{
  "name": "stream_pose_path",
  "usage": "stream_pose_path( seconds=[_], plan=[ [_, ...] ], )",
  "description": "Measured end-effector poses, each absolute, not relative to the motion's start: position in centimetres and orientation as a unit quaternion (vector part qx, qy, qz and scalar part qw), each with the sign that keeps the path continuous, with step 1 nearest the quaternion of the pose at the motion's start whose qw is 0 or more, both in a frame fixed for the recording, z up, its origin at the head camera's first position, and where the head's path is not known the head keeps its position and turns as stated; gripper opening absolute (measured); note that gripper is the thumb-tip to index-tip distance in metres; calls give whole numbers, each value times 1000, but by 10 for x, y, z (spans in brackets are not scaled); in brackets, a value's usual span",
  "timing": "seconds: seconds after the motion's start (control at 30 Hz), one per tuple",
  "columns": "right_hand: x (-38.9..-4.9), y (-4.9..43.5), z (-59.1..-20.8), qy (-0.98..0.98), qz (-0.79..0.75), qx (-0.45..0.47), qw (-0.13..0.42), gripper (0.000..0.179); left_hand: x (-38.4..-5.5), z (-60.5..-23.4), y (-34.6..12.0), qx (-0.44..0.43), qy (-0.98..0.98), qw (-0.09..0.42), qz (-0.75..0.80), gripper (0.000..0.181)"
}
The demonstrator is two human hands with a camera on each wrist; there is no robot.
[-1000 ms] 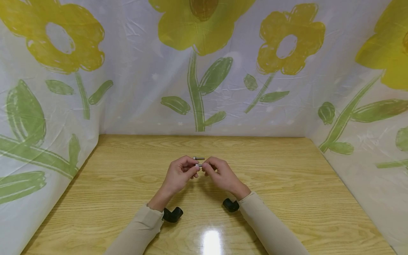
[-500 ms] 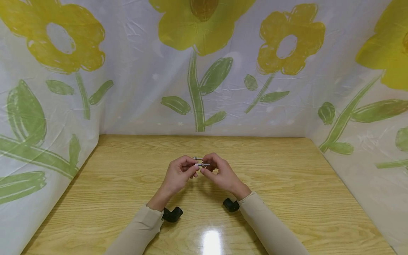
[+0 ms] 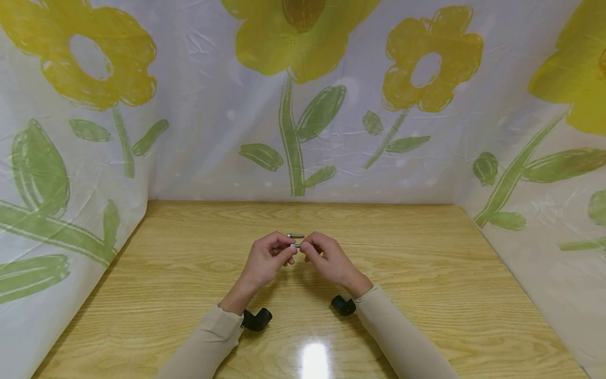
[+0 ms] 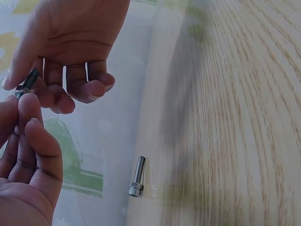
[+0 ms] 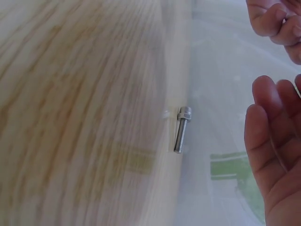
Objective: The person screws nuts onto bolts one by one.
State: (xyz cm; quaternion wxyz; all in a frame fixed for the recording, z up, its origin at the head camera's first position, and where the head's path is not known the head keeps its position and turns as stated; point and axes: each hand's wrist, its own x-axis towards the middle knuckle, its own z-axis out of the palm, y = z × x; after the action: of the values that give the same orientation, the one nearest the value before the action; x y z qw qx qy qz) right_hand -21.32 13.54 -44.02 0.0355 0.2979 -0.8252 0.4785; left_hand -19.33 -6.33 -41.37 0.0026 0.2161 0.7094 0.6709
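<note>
My left hand [image 3: 264, 261] pinches a small metal bolt [image 3: 296, 246] near its head, between thumb and fingertips. The bolt's dark threaded end [image 4: 32, 77] sticks out toward my right hand [image 3: 330, 261]. A nut [image 4: 21, 89] sits partway along the thread. The thumb and forefinger of my right hand come together round the nut; in the head view they hide it. The right hand's other fingers are loosely bent. Just beyond both hands, a second bolt [image 3: 296, 236] lies on the table, with a nut against its head [image 4: 135, 189].
The wood-grain table [image 3: 416, 252] reaches back to a white cloth [image 3: 203, 173] printed with yellow flowers, which also stands along both sides. Black elbow-shaped pieces [image 3: 256, 319] show beside both wrists. Light glares on the table's front.
Half a second ago the right thumb and forefinger were spread apart, showing the nut on the bolt; now they have closed round it again. The left hand and the lying bolt stay put.
</note>
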Motion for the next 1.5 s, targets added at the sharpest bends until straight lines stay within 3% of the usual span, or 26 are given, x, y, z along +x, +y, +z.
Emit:
stream_pose_path(
  seconds=[0.47, 0.77, 1.17, 1.5],
  plan=[
    [-213, 133, -442, -821, 502, 272, 27, 22, -194, -413, -65, 210, 707, 9, 675, 14],
    [-200, 128, -417, -819, 487, 300, 44, 10, -194, -413, -64, 212, 707, 7, 674, 14],
    [-214, 133, -441, -827, 490, 274, 37, 29, -196, -414, -65, 206, 703, 12, 680, 13],
    [-214, 132, -442, -813, 498, 297, 50, 14, -195, -415, -64, 212, 702, 5, 680, 13]
  ],
)
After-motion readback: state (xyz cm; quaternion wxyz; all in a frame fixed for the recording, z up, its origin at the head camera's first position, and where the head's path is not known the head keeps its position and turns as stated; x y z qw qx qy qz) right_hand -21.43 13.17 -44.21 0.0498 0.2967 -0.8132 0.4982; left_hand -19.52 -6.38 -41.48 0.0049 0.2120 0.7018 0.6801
